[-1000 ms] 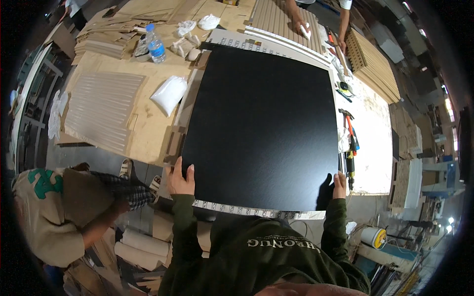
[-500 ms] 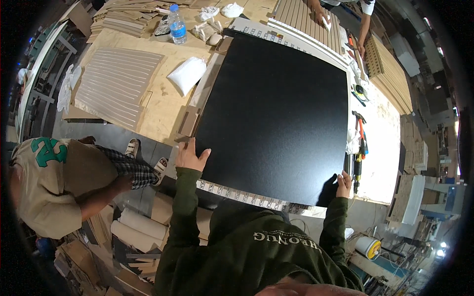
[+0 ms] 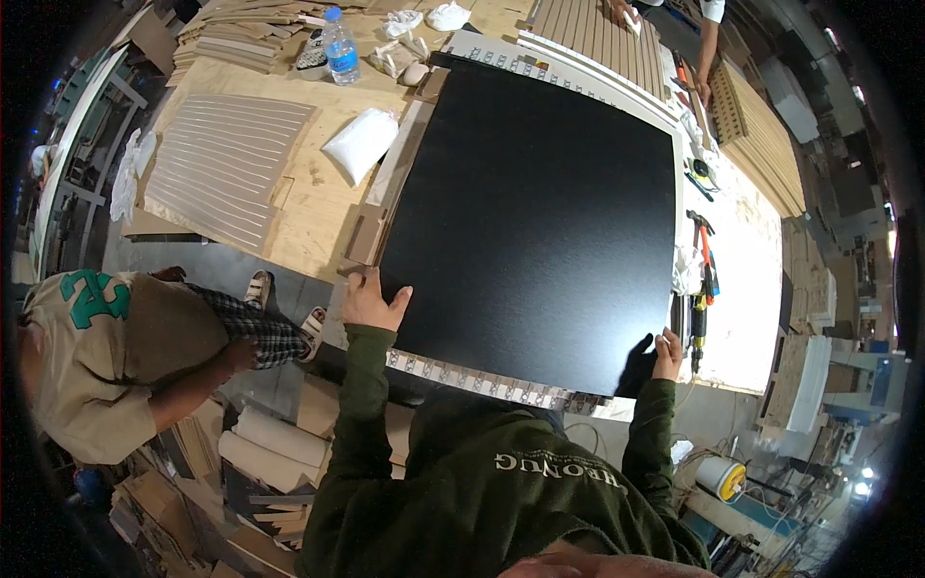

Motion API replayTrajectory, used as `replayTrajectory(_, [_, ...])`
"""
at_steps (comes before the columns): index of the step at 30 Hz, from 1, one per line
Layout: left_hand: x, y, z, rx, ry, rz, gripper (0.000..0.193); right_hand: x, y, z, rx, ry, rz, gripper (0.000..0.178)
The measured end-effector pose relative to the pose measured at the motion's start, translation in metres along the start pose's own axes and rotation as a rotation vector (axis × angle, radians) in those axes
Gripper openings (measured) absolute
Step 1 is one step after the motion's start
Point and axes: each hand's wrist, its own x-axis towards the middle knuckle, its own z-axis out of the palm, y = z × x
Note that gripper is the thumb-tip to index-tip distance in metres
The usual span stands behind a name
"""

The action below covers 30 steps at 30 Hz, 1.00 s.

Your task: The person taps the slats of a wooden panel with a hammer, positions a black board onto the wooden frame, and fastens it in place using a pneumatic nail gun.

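A large black panel (image 3: 540, 222) lies in front of me on the workbench, over a pale board with a printed strip (image 3: 482, 379) showing along its near edge. My left hand (image 3: 371, 301) holds the panel's left edge near the close corner, its thumb reaching over the top face. At the near right corner my right hand (image 3: 667, 356) grips the edge, with finger and thumb close together. The undersides of both grips are hidden. Brown strips (image 3: 366, 236) stick out beside the panel's left side.
On the bench (image 3: 318, 178) are a grooved brown panel (image 3: 224, 164), a white bag (image 3: 361, 144) and a water bottle (image 3: 341, 48). A hammer (image 3: 703, 231) and other tools lie at the right. One person (image 3: 125, 356) stands left; another person's hands (image 3: 703, 89) work at the far right.
The view has shifted slightly, and the shine on the panel's near right part looks wider. Both my hands stay at the panel's edges, the right one's fingers a little closer together.
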Motion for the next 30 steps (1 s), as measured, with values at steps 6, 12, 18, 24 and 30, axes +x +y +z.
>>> replayTrajectory(6, [0.007, 0.007, -0.013, -0.04, 0.016, -0.031, 0.052, -0.005, 0.014, -0.001, 0.034, 0.024, 0.024, 0.028])
replayTrajectory(12, [0.009, 0.0, -0.016, -0.028, -0.068, -0.055, 0.062, -0.011, 0.01, 0.01, -0.028, 0.046, 0.048, 0.027])
replayTrajectory(18, [0.007, -0.002, -0.009, -0.009, -0.077, -0.035, 0.061, -0.012, 0.027, 0.012, 0.021, 0.061, 0.024, 0.028])
replayTrajectory(24, [0.002, 0.008, -0.008, 0.007, -0.103, -0.064, 0.058, -0.006, 0.031, 0.008, 0.019, 0.053, -0.036, 0.029])
replayTrajectory(30, [0.004, 0.004, -0.008, -0.031, -0.107, -0.089, 0.058, -0.009, 0.035, 0.008, 0.067, 0.048, -0.025, 0.028])
